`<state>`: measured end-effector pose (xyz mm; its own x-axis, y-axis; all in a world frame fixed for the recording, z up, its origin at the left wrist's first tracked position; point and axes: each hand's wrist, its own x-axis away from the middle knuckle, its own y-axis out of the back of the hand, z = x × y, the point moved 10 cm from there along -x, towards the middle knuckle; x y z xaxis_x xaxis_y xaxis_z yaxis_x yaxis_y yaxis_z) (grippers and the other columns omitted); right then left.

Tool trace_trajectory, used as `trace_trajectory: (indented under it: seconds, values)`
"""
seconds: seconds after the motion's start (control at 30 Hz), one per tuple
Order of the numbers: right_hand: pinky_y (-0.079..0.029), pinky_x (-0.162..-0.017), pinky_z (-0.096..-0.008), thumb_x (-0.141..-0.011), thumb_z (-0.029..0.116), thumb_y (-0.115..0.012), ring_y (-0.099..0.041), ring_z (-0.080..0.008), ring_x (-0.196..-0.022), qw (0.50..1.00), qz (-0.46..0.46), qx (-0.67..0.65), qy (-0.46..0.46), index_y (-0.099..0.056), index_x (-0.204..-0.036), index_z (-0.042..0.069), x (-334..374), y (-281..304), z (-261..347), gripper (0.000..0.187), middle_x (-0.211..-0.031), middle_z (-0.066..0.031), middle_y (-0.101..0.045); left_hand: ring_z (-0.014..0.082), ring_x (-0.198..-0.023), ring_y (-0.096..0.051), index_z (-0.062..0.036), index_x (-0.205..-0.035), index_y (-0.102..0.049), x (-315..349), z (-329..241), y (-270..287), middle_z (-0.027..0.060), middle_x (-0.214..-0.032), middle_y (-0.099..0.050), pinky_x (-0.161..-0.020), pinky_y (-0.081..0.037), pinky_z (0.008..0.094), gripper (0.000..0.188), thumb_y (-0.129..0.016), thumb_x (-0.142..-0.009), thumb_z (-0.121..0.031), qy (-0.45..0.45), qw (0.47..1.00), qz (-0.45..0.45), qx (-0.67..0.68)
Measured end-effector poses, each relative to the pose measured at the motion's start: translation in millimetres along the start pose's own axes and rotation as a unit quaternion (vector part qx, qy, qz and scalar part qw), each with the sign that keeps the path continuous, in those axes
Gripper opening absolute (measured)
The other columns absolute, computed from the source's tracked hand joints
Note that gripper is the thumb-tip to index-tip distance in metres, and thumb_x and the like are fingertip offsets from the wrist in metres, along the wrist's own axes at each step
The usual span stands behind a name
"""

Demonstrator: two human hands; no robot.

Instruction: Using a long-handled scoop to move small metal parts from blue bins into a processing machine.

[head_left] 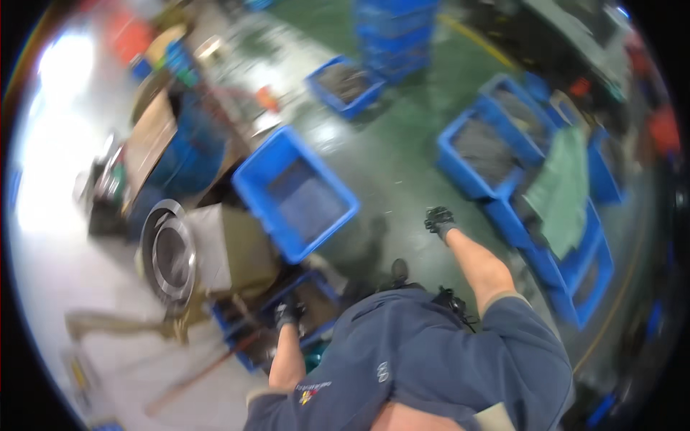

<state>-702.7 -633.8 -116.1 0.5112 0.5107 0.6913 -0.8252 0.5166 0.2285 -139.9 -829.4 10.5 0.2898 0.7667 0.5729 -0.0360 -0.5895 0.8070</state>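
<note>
My left hand [290, 312], in a dark glove, is low over a blue bin [325, 281] beside my left leg. Blur hides its fingers, so I cannot make out whether it grips anything. A thin reddish-brown rod [208, 370] slants up to the bin close to that hand. My right hand [440, 220], in a dark grey glove, hangs out over the green floor with its fingers loosely bent and apart; nothing shows in it. Ahead of my left hand is a larger blue bin [339, 208], tilted in view, with only a greyish bottom visible inside.
At the right stand several blue bins [460, 172] with dark grey contents, a pale green cloth [564, 190] draped over some. Ahead are another filled blue bin [316, 82] and a blue stack [395, 43]. A machine with a round metal ring [188, 251] stands at left.
</note>
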Motion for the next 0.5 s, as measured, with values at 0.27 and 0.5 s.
trace_trajectory:
  seconds: [0.27,0.5]
  values:
    - [-0.051,-0.063,-0.0405,-0.076,0.02,-0.062,-0.065,-0.0293,-0.069,0.875,0.219,0.323,0.285,-0.064,-0.088,0.01,13,-226,181,0.016,-0.077,-0.0137,-0.067,0.0299,-0.107,-0.058,-0.0186,-0.108,-0.064,-31,109,-223,0.007,-0.112,-0.064,-0.086,-0.048,0.0478,0.034,-0.045,-0.09,-0.041,0.243,0.455,0.07,0.854]
    - [-0.05,-0.079,-0.0466,-0.08,0.029,-0.056,-0.063,-0.0361,-0.091,0.697,0.145,0.662,0.233,-0.066,-0.095,0.008,-83,-231,235,0.027,-0.095,-0.0208,-0.065,0.0359,-0.101,-0.06,-0.004,-0.118,-0.052,-63,50,-178,0.0195,-0.107,-0.063,-0.083,-0.05,0.0521,0.045,-0.036,-0.097,-0.04,0.407,0.329,0.019,0.852]
